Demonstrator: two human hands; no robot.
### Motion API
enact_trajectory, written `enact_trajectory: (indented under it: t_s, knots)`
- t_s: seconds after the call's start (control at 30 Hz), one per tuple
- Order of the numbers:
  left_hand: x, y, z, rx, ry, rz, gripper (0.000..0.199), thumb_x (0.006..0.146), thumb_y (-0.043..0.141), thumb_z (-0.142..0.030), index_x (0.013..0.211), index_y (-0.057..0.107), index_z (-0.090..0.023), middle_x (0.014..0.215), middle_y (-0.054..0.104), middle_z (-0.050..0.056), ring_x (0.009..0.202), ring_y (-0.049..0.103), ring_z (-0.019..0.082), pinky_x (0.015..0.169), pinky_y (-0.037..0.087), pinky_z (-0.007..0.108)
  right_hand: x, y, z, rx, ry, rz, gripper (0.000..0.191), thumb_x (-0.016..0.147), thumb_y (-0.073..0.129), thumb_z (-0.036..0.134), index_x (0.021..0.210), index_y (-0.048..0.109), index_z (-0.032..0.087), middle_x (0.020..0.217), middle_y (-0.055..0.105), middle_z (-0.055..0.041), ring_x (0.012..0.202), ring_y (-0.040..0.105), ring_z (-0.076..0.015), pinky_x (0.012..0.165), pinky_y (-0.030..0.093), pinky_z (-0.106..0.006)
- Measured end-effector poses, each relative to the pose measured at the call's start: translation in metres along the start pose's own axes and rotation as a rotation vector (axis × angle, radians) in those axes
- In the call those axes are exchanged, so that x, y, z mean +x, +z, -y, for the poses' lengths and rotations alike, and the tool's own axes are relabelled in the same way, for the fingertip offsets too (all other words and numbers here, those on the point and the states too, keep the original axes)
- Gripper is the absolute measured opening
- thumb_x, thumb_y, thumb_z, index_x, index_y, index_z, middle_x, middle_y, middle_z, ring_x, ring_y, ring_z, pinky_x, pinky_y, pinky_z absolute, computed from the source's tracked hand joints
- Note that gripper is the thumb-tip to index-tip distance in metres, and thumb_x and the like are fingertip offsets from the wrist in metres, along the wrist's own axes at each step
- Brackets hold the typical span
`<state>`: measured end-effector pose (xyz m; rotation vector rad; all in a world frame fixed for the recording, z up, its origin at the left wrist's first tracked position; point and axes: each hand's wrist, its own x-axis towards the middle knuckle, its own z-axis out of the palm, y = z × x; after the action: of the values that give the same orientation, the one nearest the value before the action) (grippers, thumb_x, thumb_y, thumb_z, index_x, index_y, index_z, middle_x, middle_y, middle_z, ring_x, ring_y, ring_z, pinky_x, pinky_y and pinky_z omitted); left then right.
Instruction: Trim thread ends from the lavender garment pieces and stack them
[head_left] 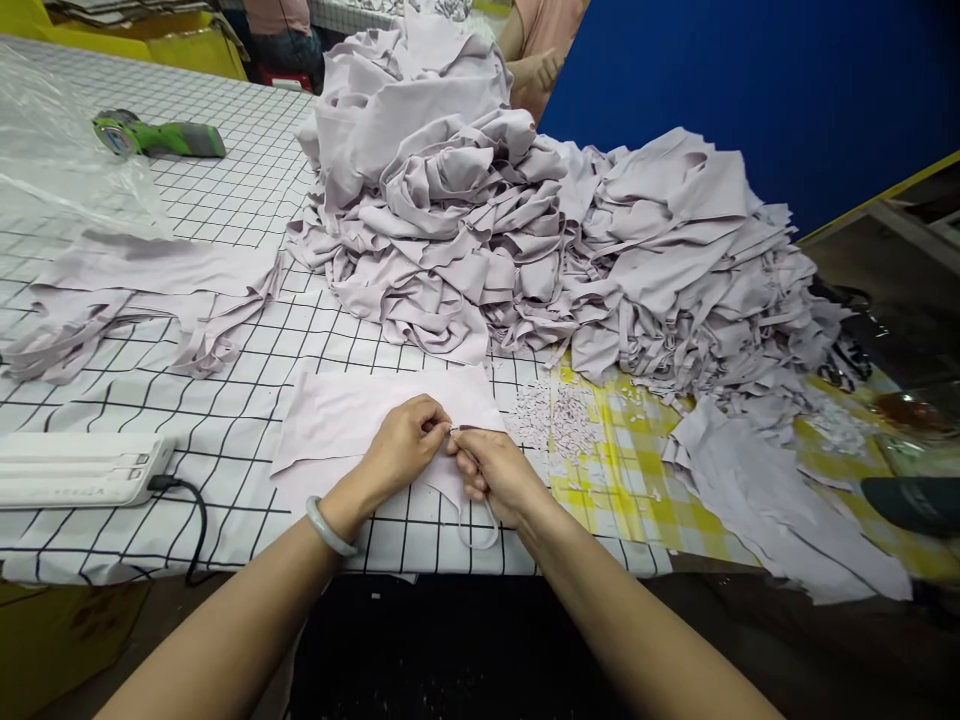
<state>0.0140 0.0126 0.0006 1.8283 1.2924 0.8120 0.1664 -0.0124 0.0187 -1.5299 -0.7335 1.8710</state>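
A pale lilac garment (330,415) with thin straps lies flat on the table in front of me. My left hand (405,440) is closed in a pinch at its lower edge, thumb and forefinger on a strap end. Touching those fingertips, my right hand (495,470) is closed too, its other fingers curled in. A tiny dark thing shows between the fingertips, too small to name. Below my right hand hangs a loop of thin strap (480,545). What lies inside its curled fingers is hidden.
Big heaps of lilac garments (450,220) stand behind. Small fabric scraps (559,415) lie on a yellow checked cloth (622,470). Leftward are another garment (150,265), a green cutter (161,137) and a white power bank (82,468) with a cable. Another person's hand (546,70) shows beyond.
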Motion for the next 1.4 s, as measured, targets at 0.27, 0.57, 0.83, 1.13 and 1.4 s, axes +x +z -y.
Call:
enact_trajectory:
  t_s: [0.27,0.57,0.83,1.13,1.4]
  knots:
    - [-0.010,-0.028,0.026,0.425,0.084,0.224,0.053,0.095,0.050,-0.035,0.146,0.045,-0.019,0.161,0.033,0.011,0.151,0.021,0.036,0.120,0.014,0.065,-0.079,-0.031,-0.037,-0.188,-0.121,-0.068,0.057,0.083,0.068,0.054,0.127,0.054,0.021,0.076,0.066,-0.0004,0.076,0.064,-0.0169,0.082,0.054,-0.034]
    - [-0.075,-0.095,0.032,0.373,-0.049,-0.223,0.037,0.097,0.049,-0.030,0.128,0.061,-0.016,0.143,0.056,0.013,0.136,0.049,0.025,0.116,0.039,0.047,-0.114,-0.049,-0.075,-0.641,-0.411,-0.294,0.036,0.086,0.063,0.048,0.114,0.067,0.025,0.123,0.065,-0.0109,0.108,0.065,-0.0268,0.079,0.059,-0.035]
    - [-0.168,-0.077,0.021,0.305,0.160,-0.295,0.026,0.090,0.051,-0.007,0.111,0.064,-0.017,0.111,0.067,0.010,0.108,0.064,0.020,0.096,0.056,0.039,-0.079,0.023,-0.112,-0.928,-0.267,0.442,0.053,0.090,0.058,0.039,0.139,0.053,0.018,0.147,0.050,-0.0156,0.140,0.043,-0.0303,0.116,0.034,-0.047]
    - [-0.185,-0.064,0.031,0.278,0.136,-0.224,0.041,0.082,0.059,-0.006,0.121,0.055,-0.018,0.118,0.063,0.011,0.113,0.061,0.022,0.101,0.052,0.041,-0.100,0.058,-0.110,-0.743,-0.442,0.445,0.029,0.097,0.046,0.036,0.107,0.067,0.020,0.083,0.064,-0.0040,0.076,0.062,-0.0195,0.075,0.051,-0.036]
    - [-0.178,-0.058,0.037,0.216,0.245,-0.359,0.011,0.091,0.060,-0.014,0.097,0.067,-0.020,0.104,0.068,0.008,0.100,0.065,0.019,0.087,0.055,0.038,-0.094,0.060,-0.009,-0.218,-0.248,0.648,0.023,0.085,0.066,0.033,0.103,0.075,0.021,0.096,0.075,-0.0070,0.091,0.069,-0.0190,0.087,0.054,-0.037]
